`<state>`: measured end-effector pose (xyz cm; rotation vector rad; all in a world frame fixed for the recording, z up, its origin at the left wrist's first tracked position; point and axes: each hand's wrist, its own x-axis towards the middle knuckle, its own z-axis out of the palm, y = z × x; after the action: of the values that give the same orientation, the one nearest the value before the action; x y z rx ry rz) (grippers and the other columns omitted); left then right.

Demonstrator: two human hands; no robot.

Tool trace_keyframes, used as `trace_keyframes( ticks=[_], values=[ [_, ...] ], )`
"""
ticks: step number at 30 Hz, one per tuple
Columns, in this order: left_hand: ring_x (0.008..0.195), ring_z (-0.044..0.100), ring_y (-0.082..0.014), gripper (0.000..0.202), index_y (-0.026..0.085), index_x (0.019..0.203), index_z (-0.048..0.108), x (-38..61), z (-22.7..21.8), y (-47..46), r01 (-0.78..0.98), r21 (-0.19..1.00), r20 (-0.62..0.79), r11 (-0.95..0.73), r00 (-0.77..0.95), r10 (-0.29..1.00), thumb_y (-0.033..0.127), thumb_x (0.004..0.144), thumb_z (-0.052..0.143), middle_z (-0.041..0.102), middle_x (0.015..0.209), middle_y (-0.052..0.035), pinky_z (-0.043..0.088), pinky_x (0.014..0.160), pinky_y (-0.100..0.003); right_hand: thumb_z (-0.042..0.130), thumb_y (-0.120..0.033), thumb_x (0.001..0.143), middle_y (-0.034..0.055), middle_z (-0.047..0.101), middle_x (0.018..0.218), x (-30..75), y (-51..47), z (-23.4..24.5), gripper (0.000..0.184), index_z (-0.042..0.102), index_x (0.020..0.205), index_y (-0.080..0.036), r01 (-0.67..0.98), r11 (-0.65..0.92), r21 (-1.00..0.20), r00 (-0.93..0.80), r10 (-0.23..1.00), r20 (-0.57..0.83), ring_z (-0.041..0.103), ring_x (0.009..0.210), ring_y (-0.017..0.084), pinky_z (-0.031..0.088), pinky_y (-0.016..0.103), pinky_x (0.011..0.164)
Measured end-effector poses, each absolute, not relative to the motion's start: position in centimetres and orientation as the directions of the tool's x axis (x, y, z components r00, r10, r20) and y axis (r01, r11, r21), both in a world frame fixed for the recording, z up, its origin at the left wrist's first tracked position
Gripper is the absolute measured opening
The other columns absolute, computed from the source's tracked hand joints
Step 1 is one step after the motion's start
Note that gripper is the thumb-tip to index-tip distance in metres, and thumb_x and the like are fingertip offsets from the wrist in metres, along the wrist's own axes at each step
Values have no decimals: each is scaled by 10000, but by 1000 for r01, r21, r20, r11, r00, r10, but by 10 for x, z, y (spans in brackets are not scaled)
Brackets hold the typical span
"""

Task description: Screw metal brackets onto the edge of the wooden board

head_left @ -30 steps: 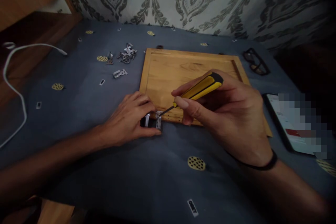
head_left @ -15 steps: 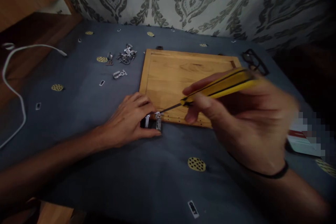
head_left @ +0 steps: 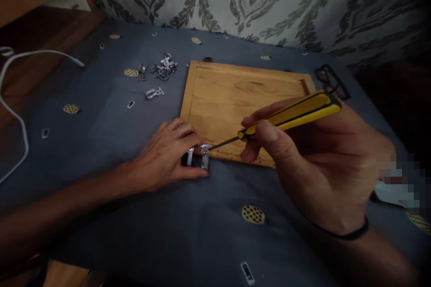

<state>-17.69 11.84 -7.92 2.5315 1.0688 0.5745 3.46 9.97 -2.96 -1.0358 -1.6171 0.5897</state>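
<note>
My left hand (head_left: 168, 154) grasps a metal clip (head_left: 205, 160) at the near-left edge of the wooden board (head_left: 232, 98); my right hand (head_left: 316, 166) grips the screwdriver (head_left: 299, 112).
I should hold the clip firmly and raise the handle, because the shaft leans low and its tip could slip leftward. Loose clips (head_left: 164, 70) lie beyond the left hand, glasses (head_left: 333, 81) beside the board; my right hand hides part of the phone (head_left: 392, 193).

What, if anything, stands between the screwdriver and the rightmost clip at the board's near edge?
Nothing visible: from the right grip, the screwdriver runs over the board to the clip. The left grip lies to the left, off that line.
</note>
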Motion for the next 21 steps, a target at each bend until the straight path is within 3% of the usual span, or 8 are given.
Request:
trace_keyframes(
  ticks=[10,21],
  values=[
    [1036,589,-271,438,184,1085,702,-177,-82,118,590,447,267,-672,630,730,512,816,811,677,1071,-79,456,852,-409,711,-148,907,-51,691,848,35,100,-32,105,667,924,-242,271,500,-823,-97,864,493,644,514,73,540,208,475],
    [1052,583,-273,420,189,1079,700,-176,-81,118,606,460,227,-649,627,745,515,831,793,671,1096,-73,442,863,-409,754,-284,904,-29,699,895,35,98,-29,98,669,913,-237,297,456,-839,-142,890,433,667,553,71,583,194,518]
  ],
)
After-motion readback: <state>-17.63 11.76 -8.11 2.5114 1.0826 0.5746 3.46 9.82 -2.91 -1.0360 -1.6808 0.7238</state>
